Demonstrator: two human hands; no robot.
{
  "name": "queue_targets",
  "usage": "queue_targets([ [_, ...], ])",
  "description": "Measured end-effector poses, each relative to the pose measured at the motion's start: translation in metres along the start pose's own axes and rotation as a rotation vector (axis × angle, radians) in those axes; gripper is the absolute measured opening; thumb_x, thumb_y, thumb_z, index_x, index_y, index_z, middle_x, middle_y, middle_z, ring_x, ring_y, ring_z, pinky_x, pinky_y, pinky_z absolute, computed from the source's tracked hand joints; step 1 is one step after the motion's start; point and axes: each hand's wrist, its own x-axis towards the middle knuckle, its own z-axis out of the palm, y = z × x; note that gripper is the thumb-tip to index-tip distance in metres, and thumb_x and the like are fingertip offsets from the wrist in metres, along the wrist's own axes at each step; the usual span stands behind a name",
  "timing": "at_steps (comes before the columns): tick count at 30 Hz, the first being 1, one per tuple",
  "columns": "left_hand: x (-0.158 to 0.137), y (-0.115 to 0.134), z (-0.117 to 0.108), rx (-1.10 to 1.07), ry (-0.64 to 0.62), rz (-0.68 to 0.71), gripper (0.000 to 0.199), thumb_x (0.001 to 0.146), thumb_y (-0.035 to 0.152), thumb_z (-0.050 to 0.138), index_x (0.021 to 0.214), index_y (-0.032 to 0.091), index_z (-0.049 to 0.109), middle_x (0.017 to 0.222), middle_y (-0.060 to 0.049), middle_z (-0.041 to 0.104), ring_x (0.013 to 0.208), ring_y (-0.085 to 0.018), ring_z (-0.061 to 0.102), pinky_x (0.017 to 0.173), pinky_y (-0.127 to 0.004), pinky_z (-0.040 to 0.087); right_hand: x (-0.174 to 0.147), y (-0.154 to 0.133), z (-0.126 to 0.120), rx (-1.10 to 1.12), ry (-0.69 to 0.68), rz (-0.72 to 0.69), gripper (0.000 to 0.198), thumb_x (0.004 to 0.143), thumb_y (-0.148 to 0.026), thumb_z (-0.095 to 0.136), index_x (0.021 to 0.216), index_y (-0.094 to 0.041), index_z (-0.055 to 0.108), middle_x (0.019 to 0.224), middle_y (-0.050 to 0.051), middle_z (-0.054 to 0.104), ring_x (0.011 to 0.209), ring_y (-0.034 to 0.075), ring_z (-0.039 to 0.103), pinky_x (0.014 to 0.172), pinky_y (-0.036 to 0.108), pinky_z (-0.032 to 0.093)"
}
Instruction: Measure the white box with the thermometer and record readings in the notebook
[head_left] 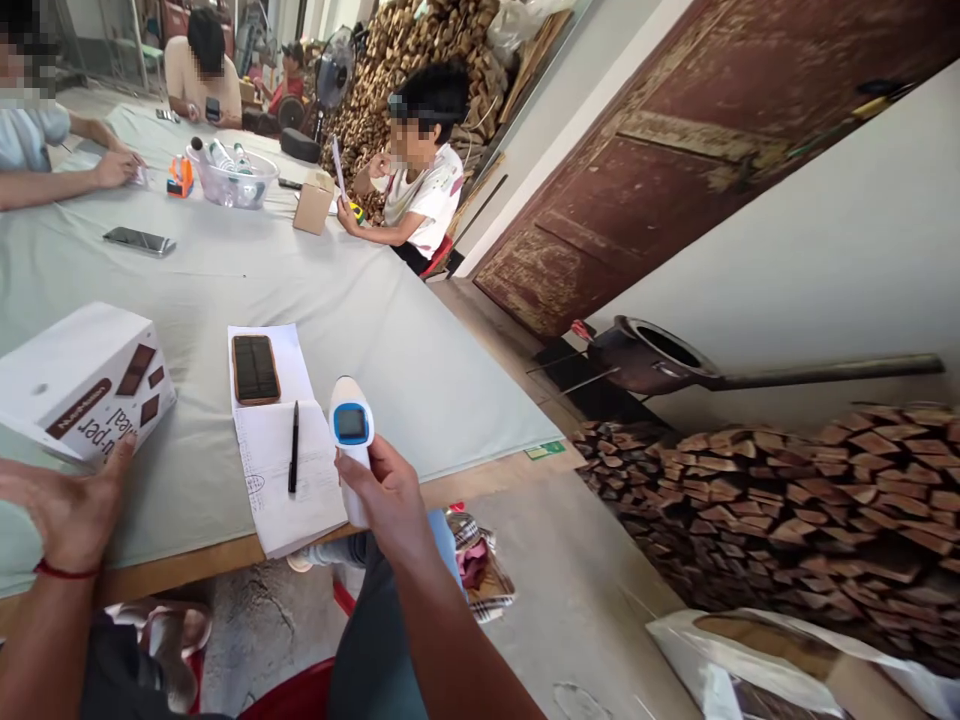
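My right hand (386, 485) is wrapped round the handle of a white infrared thermometer (352, 495), its blue-framed display facing me. It is held over the table's front edge, just right of an open notebook (274, 500). On the notebook lie a black pen (294, 450) and a phone in a brown-edged case (256, 368). At the left, my left hand (79, 500) is open, thumb and fingers spread apart. Its thumb overlaps the near side of a white printed box (82, 375); whether it presses on the box I cannot tell.
Farther along the cloth-covered table (360, 330) are another phone (139, 240), a clear basin of bottles (232, 190), an orange tape dispenser (180, 177) and a brown carton (313, 203). Several people sit around it. Stacked firewood (825, 500) and a long-handled pot (649, 355) stand right.
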Motion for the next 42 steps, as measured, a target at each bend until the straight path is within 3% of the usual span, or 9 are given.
queue_targets([
  [3,-0.017,0.011,0.006,0.295,0.348,0.553,0.12,0.054,0.051,0.089,0.152,0.032,0.022,0.161,-0.004,0.023,0.142,-0.051,0.021,0.116,-0.075,0.012,0.013,0.012,-0.018,-0.127,0.091,-0.043,0.041,0.073,-0.042,0.069,0.107,-0.019,0.067,0.099,0.004,0.071,0.089,0.022,0.063,0.08,0.034,0.051],
  [5,-0.031,0.019,0.018,0.303,0.139,0.683,0.098,0.068,0.042,0.084,0.149,0.03,0.031,0.151,-0.011,0.038,0.135,-0.041,0.04,0.112,-0.065,0.035,0.026,0.026,-0.031,-0.288,0.155,-0.063,0.045,0.073,-0.042,0.067,0.111,-0.018,0.066,0.101,0.006,0.07,0.091,0.023,0.063,0.081,0.035,0.051],
  [8,-0.052,0.025,0.038,0.315,-0.359,0.629,0.051,0.088,0.037,0.066,0.133,0.023,0.048,0.133,-0.014,0.056,0.131,-0.037,0.048,0.111,-0.063,0.033,0.046,0.049,-0.052,-0.679,0.226,-0.056,0.046,0.073,-0.036,0.065,0.114,-0.017,0.066,0.109,0.011,0.066,0.095,0.025,0.061,0.085,0.039,0.049],
  [14,-0.072,0.013,0.052,0.343,-0.716,0.519,0.035,0.084,0.037,0.066,0.115,0.022,0.061,0.129,-0.015,0.058,0.134,-0.039,0.043,0.112,-0.067,0.023,0.054,0.074,-0.06,-1.206,0.275,-0.269,0.041,0.079,-0.029,0.065,0.118,-0.017,0.065,0.116,0.016,0.061,0.107,0.031,0.057,0.092,0.046,0.045],
  [17,-0.071,0.014,0.051,0.326,-0.745,0.505,0.032,0.083,0.039,0.066,0.11,0.022,0.063,0.13,-0.015,0.057,0.135,-0.039,0.041,0.112,-0.066,0.022,0.049,0.078,-0.035,-1.13,0.131,-0.444,0.023,0.088,-0.031,0.059,0.108,-0.021,0.067,0.106,0.012,0.066,0.1,0.026,0.061,0.087,0.039,0.047],
  [23,-0.07,0.018,0.052,0.34,-0.798,0.534,0.032,0.083,0.041,0.067,0.107,0.021,0.062,0.129,-0.015,0.057,0.136,-0.039,0.038,0.112,-0.067,0.021,0.063,0.088,0.019,-1.095,-0.023,-0.265,0.022,0.085,-0.025,0.061,0.106,-0.018,0.064,0.087,0.007,0.069,0.077,0.021,0.063,0.069,0.031,0.048],
  [33,-0.078,0.023,0.048,0.299,-0.894,0.479,0.031,0.079,0.034,0.066,0.107,0.02,0.063,0.133,-0.016,0.053,0.139,-0.039,0.033,0.113,-0.069,0.018,0.005,0.079,-0.003,-0.293,-0.263,-0.352,0.039,0.09,-0.022,0.049,0.128,-0.024,0.053,0.092,0.002,0.061,0.08,0.016,0.06,0.075,0.032,0.051],
  [38,-0.083,0.028,0.048,0.323,-0.907,0.454,0.033,0.076,0.034,0.068,0.105,0.019,0.062,0.134,-0.017,0.052,0.139,-0.039,0.033,0.113,-0.068,0.018,-0.026,0.086,-0.005,-0.238,-0.196,-0.356,0.015,0.092,-0.026,0.055,0.105,-0.026,0.063,0.077,-0.002,0.056,0.069,0.014,0.054,0.067,0.028,0.047],
  [42,-0.085,0.032,0.048,0.333,-0.918,0.429,0.035,0.075,0.034,0.07,0.105,0.019,0.062,0.136,-0.018,0.051,0.139,-0.04,0.033,0.113,-0.069,0.017,-0.028,0.086,-0.001,-0.231,-0.286,-0.296,0.031,0.095,-0.032,0.045,0.115,-0.024,0.066,0.083,0.002,0.063,0.076,0.017,0.061,0.072,0.034,0.05],
])
